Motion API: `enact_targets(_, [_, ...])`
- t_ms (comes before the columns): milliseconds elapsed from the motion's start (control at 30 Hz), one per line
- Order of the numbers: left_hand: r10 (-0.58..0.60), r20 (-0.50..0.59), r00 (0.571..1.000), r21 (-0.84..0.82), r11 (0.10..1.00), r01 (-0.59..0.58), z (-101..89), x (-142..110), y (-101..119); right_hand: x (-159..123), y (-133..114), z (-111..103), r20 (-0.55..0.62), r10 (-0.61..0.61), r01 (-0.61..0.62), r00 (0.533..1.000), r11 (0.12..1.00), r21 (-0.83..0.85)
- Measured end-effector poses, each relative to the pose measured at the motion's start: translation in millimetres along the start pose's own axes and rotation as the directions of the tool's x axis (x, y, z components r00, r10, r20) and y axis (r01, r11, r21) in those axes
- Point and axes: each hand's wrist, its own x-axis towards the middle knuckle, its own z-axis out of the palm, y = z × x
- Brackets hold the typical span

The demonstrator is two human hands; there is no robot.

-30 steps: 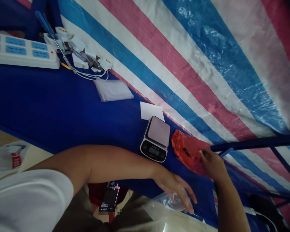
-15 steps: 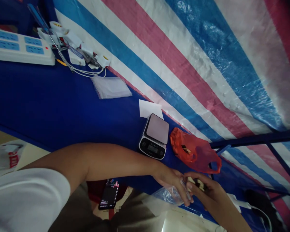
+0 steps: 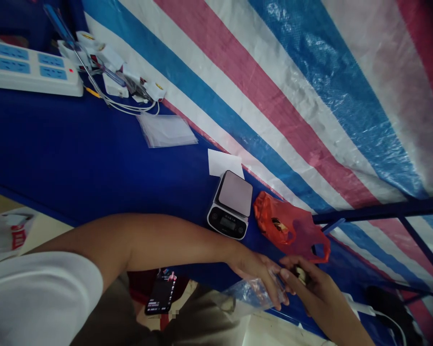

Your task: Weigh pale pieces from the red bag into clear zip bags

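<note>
L hand, i.e. the left hand (image 3: 258, 274), is low centre-right w/ fingers bent & close together, pinching the mouth of a clear bag (image 3: 246, 294) that hangs over the near edge of the blue table (image 3: 94, 154); one small lump (image 3: 228, 303) shows thru the film. Right hand (image 3: 310, 283) is just beside it, fingers curled in, part-closed round a few pale pieces (image 3: 300, 275), thumb tip right by the bag's mouth. Left forearm (image 3: 173, 240) cuts across the front, blocking a good stretch of the table edge, passing just below the digital scale (image 3: 234, 194). White paper (image 3: 223, 163) is partly under/behind the scale; red bag (image 3: 303, 228) sits to its right, near the R hand, its opening showing something dark & pale. Further left: flat clear sleeves (image 3: 169, 130), looped white cable (image 3: 130, 109), screwdriver (image 3: 59, 24), white plugs (image 3: 110, 60), & a power strip (image 3: 32, 79) cut off by the frame. Striped sheet (image 3: 245, 81) walls off the back. Below, a lit phone (image 3: 162, 293), text too small to read. Pieces in the R palm are mostly hidden by fingers, so count's unclear; they look like small chunks, prob. Dark shape (image 3: 393, 307) far right: can't make it out.
</note>
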Motion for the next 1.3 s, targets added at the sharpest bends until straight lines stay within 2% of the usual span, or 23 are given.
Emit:
enact_targets(100, [0.047,0.045,0.998,0.019,0.999,-0.048,-4.3,2.2,-5.4,7.0,-1.0,2.8,-0.013,-0.045,0.045,0.999,0.996,0.079])
enact_targets(233, [0.013,0.002,1.000,0.002,1.000,-0.013,-4.0,3.7,-4.4,11.4,-4.5,6.4,-0.084,-0.058,0.073,0.995,0.978,0.196])
enact_targets(400, [-0.093,-0.079,0.992,-0.057,0.994,0.089,0.8,3.7,4.6,10.1,-2.2,6.7,-0.090,-0.010,0.023,0.996,0.989,0.148])
enact_targets(600, [-0.139,-0.057,0.989,-0.052,0.989,0.136,-1.1,2.8,8.0,13.2,8.8,11.6,-0.108,-0.014,0.037,0.994,0.977,0.210])
enact_targets(700, [-0.154,-0.044,0.987,-0.054,0.987,0.151,-2.8,3.3,6.3,14.4,10.5,13.9,-0.079,0.016,0.002,0.997,0.974,0.228])
enact_targets(767, [-0.146,-0.044,0.988,-0.076,0.987,0.142,-2.1,2.1,7.1,15.6,11.3,13.6,-0.074,0.033,-0.014,0.997,0.969,0.245])
enact_targets(900, [-0.131,-0.038,0.991,-0.117,0.985,0.126,2.7,-4.1,13.1,19.0,16.6,9.0,-0.178,0.023,0.025,0.984,0.964,0.266])
enact_targets(1067, [-0.138,-0.015,0.990,-0.147,0.980,0.134,0.9,-4.0,10.1,19.3,22.4,5.1,-0.191,-0.006,0.063,0.982,0.954,0.292])
enact_targets(1167, [-0.141,-0.025,0.990,-0.150,0.979,0.136,-3.9,2.3,2.5,17.8,15.9,8.7,-0.181,-0.017,0.074,0.983,0.948,0.310])
enact_targets(1300, [-0.098,-0.016,0.995,-0.077,0.992,0.096,-5.3,6.1,0.7,15.4,4.0,14.1,-0.188,-0.012,0.075,0.982,0.940,0.333])
